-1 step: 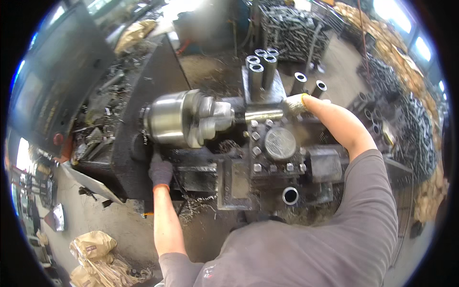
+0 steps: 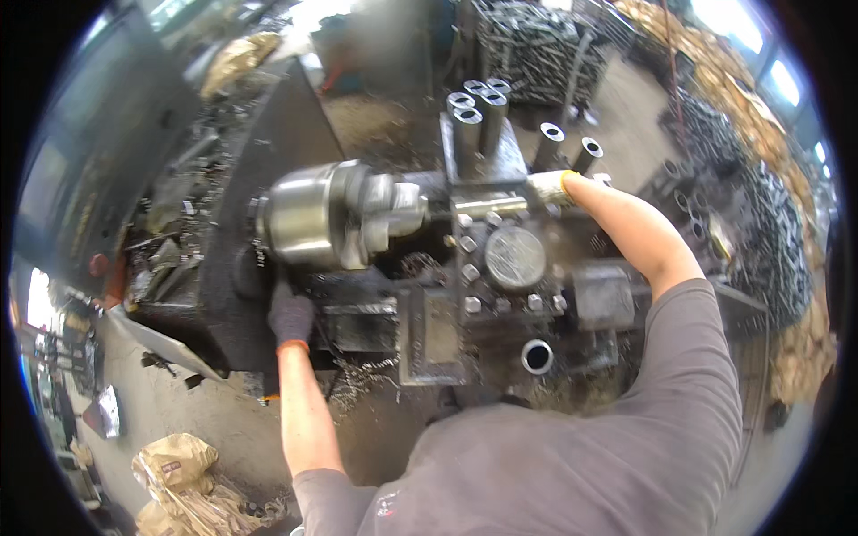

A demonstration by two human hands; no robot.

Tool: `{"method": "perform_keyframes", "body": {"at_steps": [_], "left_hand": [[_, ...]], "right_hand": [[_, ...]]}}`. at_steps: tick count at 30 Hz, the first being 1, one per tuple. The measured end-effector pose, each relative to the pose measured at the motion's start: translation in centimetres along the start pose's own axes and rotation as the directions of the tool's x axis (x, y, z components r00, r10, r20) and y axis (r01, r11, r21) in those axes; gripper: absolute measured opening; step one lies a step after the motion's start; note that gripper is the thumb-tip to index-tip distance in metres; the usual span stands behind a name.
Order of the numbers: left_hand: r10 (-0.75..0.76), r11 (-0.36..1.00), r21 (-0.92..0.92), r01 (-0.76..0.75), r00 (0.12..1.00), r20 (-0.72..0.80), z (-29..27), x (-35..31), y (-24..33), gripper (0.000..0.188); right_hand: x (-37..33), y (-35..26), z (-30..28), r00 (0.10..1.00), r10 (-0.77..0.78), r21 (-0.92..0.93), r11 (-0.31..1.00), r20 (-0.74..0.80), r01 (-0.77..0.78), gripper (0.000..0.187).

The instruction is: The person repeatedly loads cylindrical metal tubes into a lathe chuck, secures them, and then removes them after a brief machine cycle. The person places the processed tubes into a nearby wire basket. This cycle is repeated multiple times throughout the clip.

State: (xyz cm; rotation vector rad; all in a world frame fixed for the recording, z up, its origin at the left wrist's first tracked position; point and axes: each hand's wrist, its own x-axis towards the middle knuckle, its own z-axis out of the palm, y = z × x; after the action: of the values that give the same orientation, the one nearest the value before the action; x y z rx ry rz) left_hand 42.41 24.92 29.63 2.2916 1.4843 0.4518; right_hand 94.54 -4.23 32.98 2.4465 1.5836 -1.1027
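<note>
A lathe's shiny steel chuck [image 2: 326,214] holds a short metal tube [image 2: 483,207] that lies horizontally over the tool post [image 2: 514,259]. My right hand [image 2: 552,188], in a light glove with a yellow cuff, is closed around the tube's free end. My left hand [image 2: 290,313], in a dark glove with an orange cuff, presses against the dark front of the headstock [image 2: 232,295] below the chuck. Its fingers are hidden, so what it grips does not show.
Several cut tubes [image 2: 478,107] stand upright behind the tool post, two more [image 2: 567,147] to their right. Another tube end [image 2: 536,355] pokes up near my chest. Metal swarf lies under the carriage. Piles of chain-like parts [image 2: 769,241] fill the right, sacks [image 2: 174,464] the lower-left floor.
</note>
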Motion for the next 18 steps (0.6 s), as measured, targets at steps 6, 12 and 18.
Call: {"method": "perform_keyframes", "body": {"at_steps": [6, 12, 18], "left_hand": [[0.050, 0.996, -0.079, -0.048, 0.998, 0.026, 0.5, 0.7, -2.0, 0.070], [-0.013, 0.998, -0.053, 0.016, 0.998, 0.061, 0.0, 0.9, -1.8, 0.069], [0.017, 0.997, -0.081, -0.013, 0.999, 0.042, 0.0, 0.7, -1.2, 0.073]], "right_hand": [[-6.9, 0.3, 4.9, 0.832, -0.149, -0.316, 0.948, -0.534, -0.032, 0.037], [-26.6, -11.9, 5.1, 0.784, -0.103, 0.164, 0.953, -0.612, 0.253, 0.041], [-25.5, -19.5, 13.1, 0.819, -0.442, -0.292, 0.890, -0.365, 0.350, 0.044]]}}
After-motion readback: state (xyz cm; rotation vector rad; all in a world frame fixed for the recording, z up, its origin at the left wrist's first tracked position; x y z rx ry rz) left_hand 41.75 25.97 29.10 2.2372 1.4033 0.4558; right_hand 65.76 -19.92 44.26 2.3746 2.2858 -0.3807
